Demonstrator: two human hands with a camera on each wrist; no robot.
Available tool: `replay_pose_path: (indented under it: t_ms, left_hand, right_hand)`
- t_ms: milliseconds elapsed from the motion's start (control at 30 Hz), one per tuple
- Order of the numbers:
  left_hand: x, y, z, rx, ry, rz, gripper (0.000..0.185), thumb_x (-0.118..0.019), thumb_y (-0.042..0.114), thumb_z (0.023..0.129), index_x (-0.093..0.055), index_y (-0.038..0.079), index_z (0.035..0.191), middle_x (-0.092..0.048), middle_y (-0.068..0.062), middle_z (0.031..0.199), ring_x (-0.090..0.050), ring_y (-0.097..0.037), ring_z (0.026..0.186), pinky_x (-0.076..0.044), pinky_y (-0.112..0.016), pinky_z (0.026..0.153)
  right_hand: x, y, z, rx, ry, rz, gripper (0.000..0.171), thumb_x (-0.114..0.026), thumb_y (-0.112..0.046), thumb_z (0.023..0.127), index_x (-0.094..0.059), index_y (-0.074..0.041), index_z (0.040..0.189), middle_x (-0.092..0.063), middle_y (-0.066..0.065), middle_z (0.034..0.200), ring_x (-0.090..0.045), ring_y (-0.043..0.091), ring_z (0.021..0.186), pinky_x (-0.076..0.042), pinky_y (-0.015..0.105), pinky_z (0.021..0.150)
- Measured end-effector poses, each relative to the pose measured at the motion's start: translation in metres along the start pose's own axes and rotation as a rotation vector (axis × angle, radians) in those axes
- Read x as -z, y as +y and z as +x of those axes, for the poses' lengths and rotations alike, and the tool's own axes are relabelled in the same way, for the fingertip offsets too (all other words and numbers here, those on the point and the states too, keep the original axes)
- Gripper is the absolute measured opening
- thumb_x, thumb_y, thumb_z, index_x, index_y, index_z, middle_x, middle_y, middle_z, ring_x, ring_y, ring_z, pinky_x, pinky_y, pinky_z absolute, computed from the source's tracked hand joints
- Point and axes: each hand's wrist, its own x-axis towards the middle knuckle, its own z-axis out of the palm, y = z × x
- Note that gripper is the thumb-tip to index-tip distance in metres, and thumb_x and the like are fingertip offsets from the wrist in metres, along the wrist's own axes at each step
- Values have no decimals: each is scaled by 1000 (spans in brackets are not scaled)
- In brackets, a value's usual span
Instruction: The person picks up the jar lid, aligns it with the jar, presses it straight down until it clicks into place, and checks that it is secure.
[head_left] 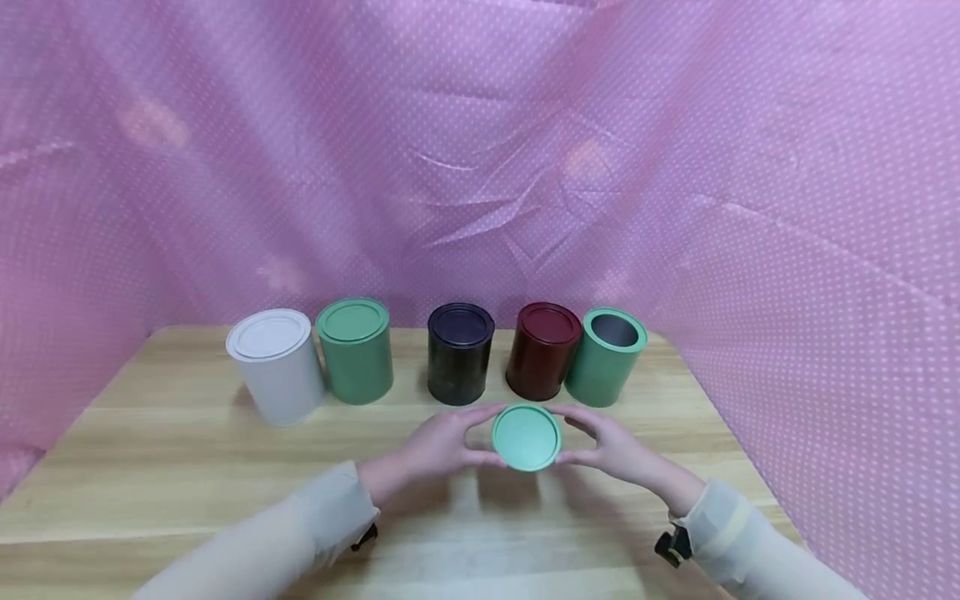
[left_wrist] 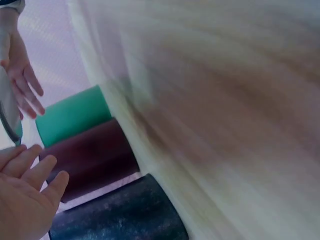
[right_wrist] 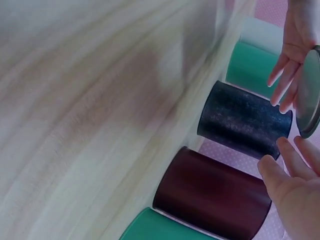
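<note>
Step in hand, by judgement: lid handling. Green lid [head_left: 526, 437] held above the wooden table [head_left: 187, 450], in front of the can row, face toward the head camera.

Left to right:

- White can [head_left: 275, 364]: lidded, contents hidden.
- Lidded green can [head_left: 354, 349]: closed, contents hidden.
- Left hand [head_left: 438, 446]: fingers extended and lightly bent, fingertips at the left edge of the lid, thumb beneath. Supports rather than clamps, so far as the head view shows; the left wrist view is blurred and adds little beyond straight fingers [left_wrist: 30, 172] near the lid edge.
- Black can [head_left: 459, 352]: dark lid seated, contents hidden.
- Dark red can [head_left: 543, 349]: lid seated, contents hidden.
- Right hand [head_left: 611, 447]: mirrors the left, fingers nearly straight, tips on the right edge of the lid.
- Open green can [head_left: 606, 356]: far right of the row, touching or just beside the dark red can, no lid. Interior appears dark grey and probably empty, though the bottom is not visible.

Next move, by judgement: if seating on the open green can, carry the lid rightward and back, level it over the rim, then press down evenly. Clearance from the dark red can required during approach.
</note>
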Motion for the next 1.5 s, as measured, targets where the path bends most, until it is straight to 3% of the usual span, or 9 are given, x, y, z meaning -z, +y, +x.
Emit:
replay_pose_path:
  t_ms: [100,333,567,767,900,1200,1333,1500]
  left_hand:
    - [4,0,7,-26,19,13,77,-81,40,75,-52,11,140,-55,-11,140,-51,-29,130,-45,-47,104]
    - [5,2,14,-39,31,6,76,-81,39,76,-53,10,140,-55,-11,140,-53,-26,129,-47,-43,104]
    - [5,9,24,32,84,1,76,-79,40,78,-50,13,142,-54,-12,140,-54,-27,128,-46,-45,104]
    - [7,14,42,-13,111,62,76,-77,42,81,-48,12,144,-52,-10,143,-52,-25,130,-46,-41,104]
    - [9,19,55,-23,118,70,77,-76,43,81,-45,12,145,-48,-12,146,-50,-26,131,-47,-41,103]
    - [13,30,88,3,80,-91,75,-71,39,85,-40,17,149,-37,-9,155,-35,-22,143,-36,-45,113]
    - [12,34,104,-23,123,-116,71,-72,36,86,-43,13,147,-41,-7,152,-32,-20,144,-32,-45,116]
    - [10,41,125,-5,111,-166,68,-70,38,87,-44,19,146,-41,-1,153,-26,-18,147,-29,-48,117]
  right_hand:
    - [3,0,2,26,26,-4,63,-77,-15,81,-51,2,136,-55,19,137,-48,22,131,-40,53,106]
    - [6,-1,4,40,38,34,68,-79,-10,79,-48,3,138,-52,21,140,-41,-5,129,-39,51,107]
    - [13,0,13,52,88,19,74,-81,-9,75,-45,5,139,-51,23,139,-45,6,130,-40,43,109]
    - [25,4,17,91,148,47,75,-79,-1,76,-42,8,140,-47,29,139,-44,-8,123,-40,13,103]
    - [35,6,18,123,172,54,74,-76,3,77,-40,9,141,-44,31,141,-40,-11,125,-34,7,104]
    - [60,9,16,62,234,21,75,-74,1,81,-36,1,146,-37,26,148,-33,-13,129,-24,4,108]
    - [68,11,14,16,277,17,74,-72,1,83,-36,0,147,-36,25,149,-34,-9,130,-25,4,108]
    - [81,9,10,-62,352,-6,72,-70,-1,85,-35,-1,148,-33,25,151,-32,22,140,-26,5,108]
